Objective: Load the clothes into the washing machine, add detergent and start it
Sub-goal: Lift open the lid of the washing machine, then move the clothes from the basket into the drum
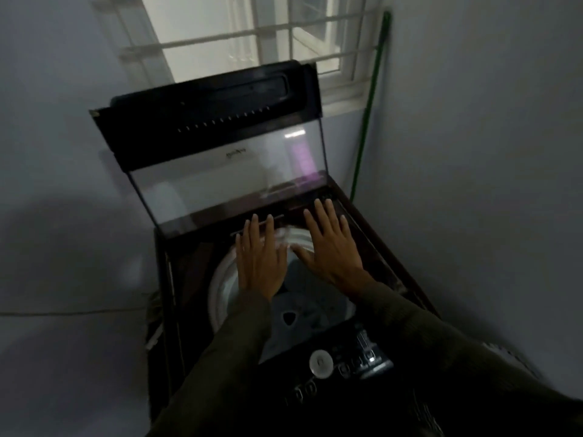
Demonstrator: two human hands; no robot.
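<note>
1. A thin cable (pixel 63 311) runs along the grey wall on the far left, reaching toward the washing machine (pixel 176 310).
2. The washing machine is a dark top-loader standing in the corner of the room, under a barred window (pixel 252 33). Its glass lid (pixel 220 171) is folded up and stands open at the back (the glass shows a pale reflection and a small pink glow on its right side).
3. The round drum opening has a white rim (pixel 220 288), and the grey drum bottom shows inside; I cannot tell whether any clothes lie in it.
4. The left hand (pixel 260 261) is stretched flat over the back of the opening, palm down, fingers straight and slightly spread, fingertips near the lid's lower edge.
5. The right hand (pixel 331 244) lies beside it in the same flat pose, fingers straight and fanned apart, holding nothing.
6. Both arms wear dark olive sleeves (pixel 220 357).
7. On the near edge sits the control panel with a round white dial (pixel 320 363) and small buttons just right of it.
8. A green pole (pixel 369 111) leans in the corner on the right.
</note>
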